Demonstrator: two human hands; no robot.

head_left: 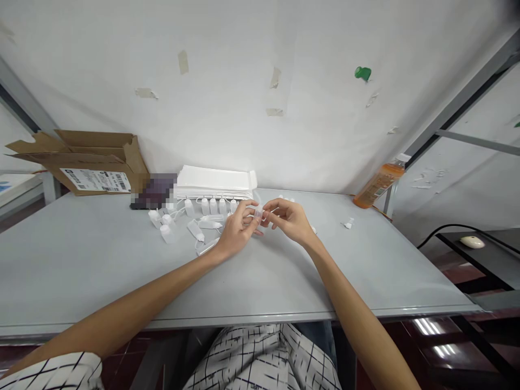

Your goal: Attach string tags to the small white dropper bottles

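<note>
My left hand (238, 230) is closed around a small translucent plastic squeeze bottle (258, 212), mostly covered by the fingers. From the right, my right hand (290, 219) meets it, its thumb and fingertips pinched close against the bottle; what they grip is too small to tell. Left of my hands, similar white bottles (213, 206) stand in a row. Several more lie on their sides, one (195, 231) beside my left wrist, some with thin cap straps. Another bottle (166, 234) stands at the group's left end. A few small white pieces show partly behind my right hand.
A stack of flat white boxes (215, 181) lies against the wall behind the bottles. An open cardboard box (97, 168) and a dark, blurred-out object (156, 190) are at left. On the grey table (244, 287), an orange drink bottle (379, 184) leans at right near a small white piece (348, 223).
</note>
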